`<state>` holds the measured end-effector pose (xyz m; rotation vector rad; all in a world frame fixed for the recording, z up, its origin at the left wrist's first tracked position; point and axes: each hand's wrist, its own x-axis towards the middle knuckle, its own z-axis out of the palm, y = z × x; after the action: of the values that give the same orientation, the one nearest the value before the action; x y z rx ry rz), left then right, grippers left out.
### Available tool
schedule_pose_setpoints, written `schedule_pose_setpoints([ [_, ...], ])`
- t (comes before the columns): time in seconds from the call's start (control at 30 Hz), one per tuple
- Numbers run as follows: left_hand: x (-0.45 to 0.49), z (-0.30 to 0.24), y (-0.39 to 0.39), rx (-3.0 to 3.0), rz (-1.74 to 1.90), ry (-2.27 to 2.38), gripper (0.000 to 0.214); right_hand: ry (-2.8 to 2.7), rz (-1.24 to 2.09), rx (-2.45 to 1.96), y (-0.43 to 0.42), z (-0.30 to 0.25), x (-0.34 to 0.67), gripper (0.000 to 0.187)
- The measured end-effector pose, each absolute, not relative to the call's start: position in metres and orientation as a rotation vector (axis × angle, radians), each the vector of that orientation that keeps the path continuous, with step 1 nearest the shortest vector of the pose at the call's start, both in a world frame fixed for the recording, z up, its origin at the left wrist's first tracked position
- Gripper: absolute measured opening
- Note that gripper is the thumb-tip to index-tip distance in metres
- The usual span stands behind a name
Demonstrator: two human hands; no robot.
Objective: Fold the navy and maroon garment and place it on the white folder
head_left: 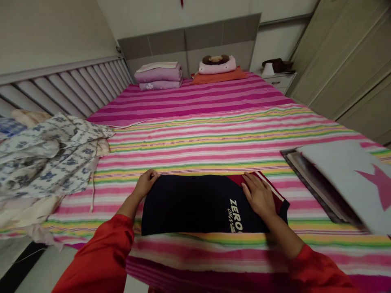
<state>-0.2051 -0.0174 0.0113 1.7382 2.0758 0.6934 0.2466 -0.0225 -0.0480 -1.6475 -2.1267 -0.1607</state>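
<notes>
Bed (214, 126) with striped sheet fills the view; crumpled floral laundry (45, 158) lies at its left edge, flat white-and-pink folded pieces (345, 179) at right. Folded navy jersey (195, 203) lies at the near edge, long axis left-right. Left hand (146, 182) curls its fingers on the jersey's upper-left corner. Right hand (259, 195) rests flat, fingers spread, on its right end, gripping nothing. Both hands equally near.
</notes>
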Motion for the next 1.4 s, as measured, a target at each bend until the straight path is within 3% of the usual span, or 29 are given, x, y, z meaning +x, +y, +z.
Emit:
schedule_pose_setpoints([
  [0.13,-0.182,0.017,-0.014,1.821,0.603,2.497,0.019,-2.108,-0.178,-1.660,-0.023,-0.047,0.245,0.042],
  [0.23,-0.135,0.016,-0.020,1.890,0.734,2.658,0.028,-2.111,-0.191,-1.672,-0.024,-0.044,0.244,0.043],
  [0.33,-0.054,0.006,-0.042,2.282,0.866,2.123,0.042,-2.120,-0.203,-1.681,-0.025,-0.044,0.244,0.043],
  [0.4,0.003,-0.005,-0.058,2.584,0.691,1.644,0.044,-2.121,-0.210,-1.685,-0.025,-0.045,0.245,0.043],
  [0.5,0.050,-0.020,-0.064,2.617,0.463,1.514,0.051,-2.136,-0.209,-1.682,-0.024,-0.047,0.248,0.043],
  [0.6,0.028,-0.027,-0.047,2.496,0.362,1.726,0.053,-2.150,-0.193,-1.690,-0.023,-0.047,0.248,0.044],
  [0.83,-0.126,-0.014,-0.024,2.132,0.162,2.364,0.051,-2.128,-0.109,-1.715,-0.019,-0.046,0.249,0.045],
  [0.97,-0.140,-0.003,-0.036,1.874,0.229,2.651,0.050,-2.049,-0.038,-1.805,-0.022,-0.040,0.235,0.045],
  [1.23,0.012,-0.022,-0.062,2.407,0.416,1.977,0.047,-2.245,0.091,-1.663,-0.042,-0.022,0.159,0.045],
  [1.4,-0.023,-0.029,-0.047,2.338,0.365,2.089,0.049,-2.228,0.096,-1.838,-0.025,-0.026,0.207,0.046],
])
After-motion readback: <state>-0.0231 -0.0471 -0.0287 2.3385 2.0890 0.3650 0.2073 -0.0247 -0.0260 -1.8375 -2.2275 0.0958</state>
